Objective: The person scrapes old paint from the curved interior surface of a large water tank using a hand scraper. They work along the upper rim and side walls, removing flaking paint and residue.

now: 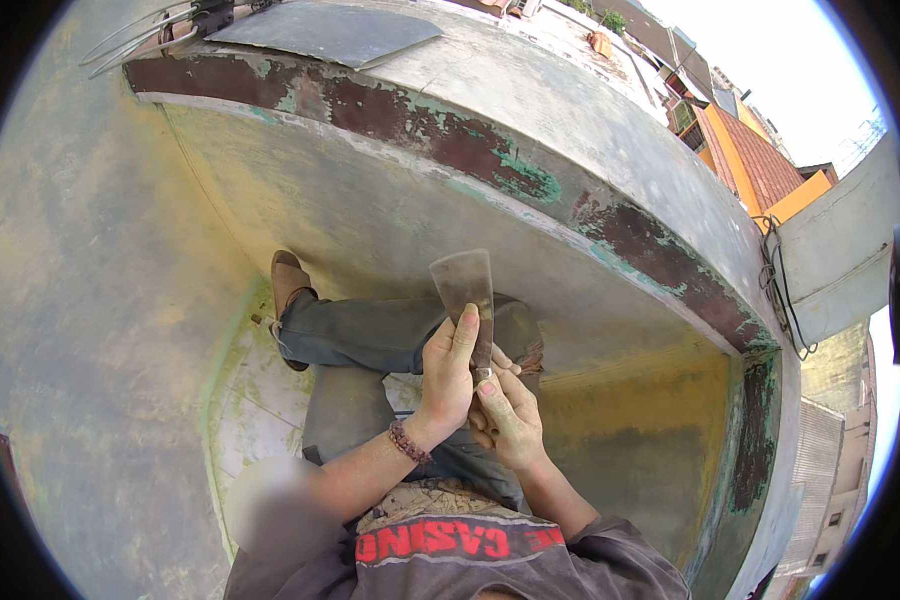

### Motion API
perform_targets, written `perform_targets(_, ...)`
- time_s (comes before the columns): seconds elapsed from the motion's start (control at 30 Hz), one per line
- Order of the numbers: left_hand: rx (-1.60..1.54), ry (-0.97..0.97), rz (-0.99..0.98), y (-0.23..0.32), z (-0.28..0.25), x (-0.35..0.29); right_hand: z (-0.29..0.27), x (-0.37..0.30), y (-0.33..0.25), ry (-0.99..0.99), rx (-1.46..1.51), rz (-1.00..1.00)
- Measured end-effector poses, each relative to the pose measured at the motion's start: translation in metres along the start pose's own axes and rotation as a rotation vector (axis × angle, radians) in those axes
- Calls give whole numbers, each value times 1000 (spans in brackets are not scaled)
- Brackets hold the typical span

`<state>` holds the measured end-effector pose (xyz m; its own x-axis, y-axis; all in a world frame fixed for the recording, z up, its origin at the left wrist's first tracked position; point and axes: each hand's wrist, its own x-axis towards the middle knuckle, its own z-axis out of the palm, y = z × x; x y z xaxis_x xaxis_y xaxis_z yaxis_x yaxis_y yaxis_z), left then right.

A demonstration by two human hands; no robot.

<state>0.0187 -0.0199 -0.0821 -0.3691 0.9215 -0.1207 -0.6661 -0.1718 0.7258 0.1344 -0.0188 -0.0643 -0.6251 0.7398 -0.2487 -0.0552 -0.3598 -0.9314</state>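
Note:
A scraper with a flat, flared metal blade points up and away in front of my body. My left hand grips the lower part of the blade, its thumb lying along the face. Just below and to the right, my right hand is closed around the handle, which the fingers mostly hide. The blade's wide end touches nothing and is held out over my bent leg. A beaded bracelet circles my left wrist.
A low wall curves around ahead and right, its ledge band flaking brown paint over green. A grey sheet lies on top, near metal wires. A dark cable hangs at the right. Stained tiles are underfoot; roofs stand beyond.

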Motion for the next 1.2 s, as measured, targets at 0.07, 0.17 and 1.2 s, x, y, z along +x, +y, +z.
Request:
perform_targets(0.07, -112, -152, 46, 17, 12, 11, 2, 1, -16, -21, -45, -159)
perform_targets(0.17, -237, -284, 52, 32, 33, 28, 0, 6, -18, -51, 151, -173)
perform_targets(1.2, 179, -295, 98, 19, 37, 52, -2, 28, -10, 45, 353, -257)
